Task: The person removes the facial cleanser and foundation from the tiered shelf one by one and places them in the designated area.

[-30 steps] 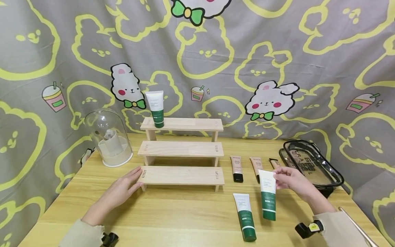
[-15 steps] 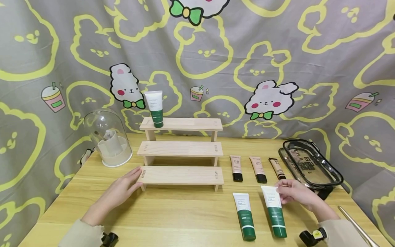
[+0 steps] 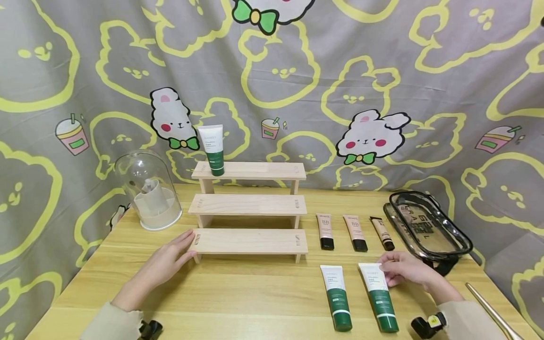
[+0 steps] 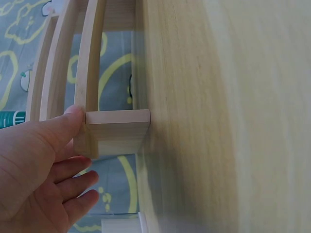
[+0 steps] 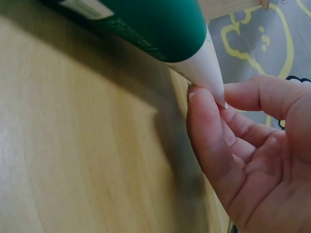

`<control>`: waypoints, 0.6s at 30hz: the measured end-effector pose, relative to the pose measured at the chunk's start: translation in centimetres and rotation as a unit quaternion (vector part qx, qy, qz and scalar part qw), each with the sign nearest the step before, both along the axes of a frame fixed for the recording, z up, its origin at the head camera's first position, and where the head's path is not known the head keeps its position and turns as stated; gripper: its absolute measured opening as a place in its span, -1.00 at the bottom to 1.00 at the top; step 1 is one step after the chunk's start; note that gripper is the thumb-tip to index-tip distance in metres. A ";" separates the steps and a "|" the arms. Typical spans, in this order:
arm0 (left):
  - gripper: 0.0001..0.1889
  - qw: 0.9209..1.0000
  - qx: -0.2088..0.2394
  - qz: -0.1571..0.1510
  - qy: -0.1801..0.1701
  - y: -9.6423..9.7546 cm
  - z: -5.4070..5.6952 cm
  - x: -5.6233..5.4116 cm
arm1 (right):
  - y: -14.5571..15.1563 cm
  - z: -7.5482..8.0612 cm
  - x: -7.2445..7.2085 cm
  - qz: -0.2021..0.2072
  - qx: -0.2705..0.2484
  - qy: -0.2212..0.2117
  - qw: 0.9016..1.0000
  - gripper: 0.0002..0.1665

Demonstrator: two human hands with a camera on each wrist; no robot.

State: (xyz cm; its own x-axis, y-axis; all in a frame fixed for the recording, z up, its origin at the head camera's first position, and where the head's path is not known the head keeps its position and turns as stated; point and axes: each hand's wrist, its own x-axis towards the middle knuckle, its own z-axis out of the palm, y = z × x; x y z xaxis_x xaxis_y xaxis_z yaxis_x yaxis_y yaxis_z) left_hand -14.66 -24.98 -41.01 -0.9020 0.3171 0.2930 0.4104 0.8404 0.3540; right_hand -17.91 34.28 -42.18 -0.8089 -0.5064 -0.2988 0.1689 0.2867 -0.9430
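Observation:
My right hand (image 3: 401,270) pinches the flat white end of a green-and-white squeeze tube (image 3: 380,300) between thumb and fingers. In the right wrist view, that tube (image 5: 160,29) slants over the wood, and a shadow falls beneath it. Left of it lies a matching tube (image 3: 337,300). My left hand (image 3: 170,259) holds the left end of the lowest step of a three-tier wooden display stand (image 3: 250,242). The left wrist view has the thumb of this hand (image 4: 43,165) against the step's front edge. A third green-and-white tube (image 3: 213,150) stands cap down on the top tier, at its left.
Two BB cream tubes (image 3: 325,231) (image 3: 355,233) and a slimmer beige tube (image 3: 382,233) lie right of the stand. Beyond them is a clear black-rimmed pouch (image 3: 429,229). A clear dome container (image 3: 148,193) stands at left. A thin metallic rod (image 3: 493,309) lies near the right edge.
My right hand has lowered the tube toward the table front, slightly to the right, beside the matching tube. The slim beige tube is now uncovered. My left hand stays on the stand.

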 end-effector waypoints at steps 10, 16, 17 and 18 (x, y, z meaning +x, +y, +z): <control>-0.49 1.000 0.001 0.002 0.000 -0.1 0.0 0.0 | -0.2 -0.5 -0.3 -0.007 0.031 -0.014 0.999 -0.72; -0.49 1.000 0.000 0.002 0.002 0.0 0.0 0.1 | -0.4 -0.2 -0.3 -0.008 0.053 -0.014 0.998 -0.68; -0.49 1.000 0.001 0.002 0.002 0.0 0.0 0.1 | -0.4 -0.2 -0.3 -0.008 0.056 -0.013 0.998 -0.67; -0.49 1.000 0.002 0.002 0.001 0.0 0.1 0.1 | -0.4 -0.1 -0.2 -0.009 0.059 -0.011 0.998 -0.66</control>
State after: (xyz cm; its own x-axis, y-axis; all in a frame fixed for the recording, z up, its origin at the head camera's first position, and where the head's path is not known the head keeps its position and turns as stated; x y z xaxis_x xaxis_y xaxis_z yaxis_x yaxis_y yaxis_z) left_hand -14.55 -24.96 -40.95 -0.9026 0.3122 0.2965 0.4077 0.8411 0.3554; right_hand -18.15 33.88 -42.31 -0.8099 -0.4524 -0.3734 0.1947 0.3931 -0.8986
